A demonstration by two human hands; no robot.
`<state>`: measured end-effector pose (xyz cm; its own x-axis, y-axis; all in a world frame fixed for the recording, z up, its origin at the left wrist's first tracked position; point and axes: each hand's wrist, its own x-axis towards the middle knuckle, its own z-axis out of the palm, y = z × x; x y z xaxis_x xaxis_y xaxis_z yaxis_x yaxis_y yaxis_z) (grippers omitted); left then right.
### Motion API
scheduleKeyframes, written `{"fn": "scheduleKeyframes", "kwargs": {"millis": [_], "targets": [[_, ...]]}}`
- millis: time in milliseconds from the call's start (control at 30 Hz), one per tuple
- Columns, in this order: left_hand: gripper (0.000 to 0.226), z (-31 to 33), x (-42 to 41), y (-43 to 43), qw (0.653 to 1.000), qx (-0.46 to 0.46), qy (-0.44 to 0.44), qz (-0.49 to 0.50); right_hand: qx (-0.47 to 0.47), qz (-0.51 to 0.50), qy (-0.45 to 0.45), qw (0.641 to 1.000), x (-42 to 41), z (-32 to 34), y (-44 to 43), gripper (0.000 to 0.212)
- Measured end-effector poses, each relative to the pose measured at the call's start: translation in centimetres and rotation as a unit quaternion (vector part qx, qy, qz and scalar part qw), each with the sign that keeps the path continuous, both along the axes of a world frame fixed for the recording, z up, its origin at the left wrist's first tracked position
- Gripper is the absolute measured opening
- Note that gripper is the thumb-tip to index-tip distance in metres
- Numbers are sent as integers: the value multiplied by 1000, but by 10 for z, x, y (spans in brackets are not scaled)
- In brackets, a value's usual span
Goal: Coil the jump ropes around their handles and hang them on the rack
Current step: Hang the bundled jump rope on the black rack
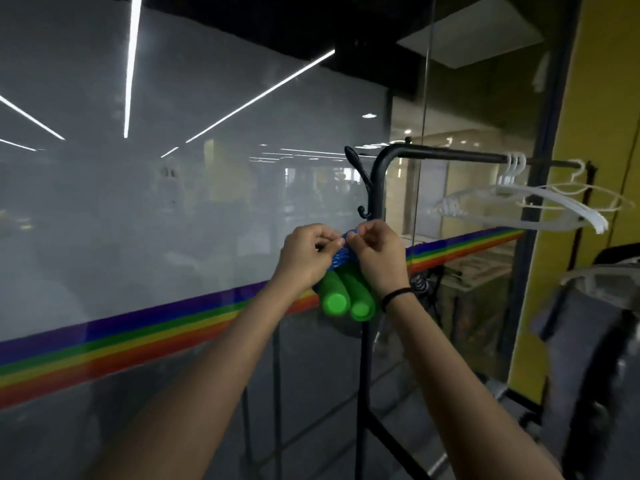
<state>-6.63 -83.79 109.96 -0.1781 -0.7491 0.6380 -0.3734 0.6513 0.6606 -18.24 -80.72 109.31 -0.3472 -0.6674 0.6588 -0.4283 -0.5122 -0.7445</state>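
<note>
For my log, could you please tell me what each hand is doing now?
The left hand pinches the blue rope.
The right hand pinches it too.

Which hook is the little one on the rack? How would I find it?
Look for the black rack whose top bar carries white hangers. On its left post, just above the right hand pinching the blue rope, sits the small hook. It is short and curled, unlike the long prong above it.
</note>
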Motion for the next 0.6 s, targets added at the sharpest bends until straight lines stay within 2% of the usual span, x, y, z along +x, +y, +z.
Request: {"fn": "scheduleKeyframes", "kwargs": {"millis": [133,467,600], "targets": [[13,17,-14,-47,997,35,16,-61,-4,-73,49,996,-7,19,-38,7],[9,25,-17,-91,984,34,30,-173,-40,-252,121,959,-8,27,-48,12],[12,42,-21,-94,975,35,43,-216,-51,-274,98,955,-14,41,-46,8]]}}
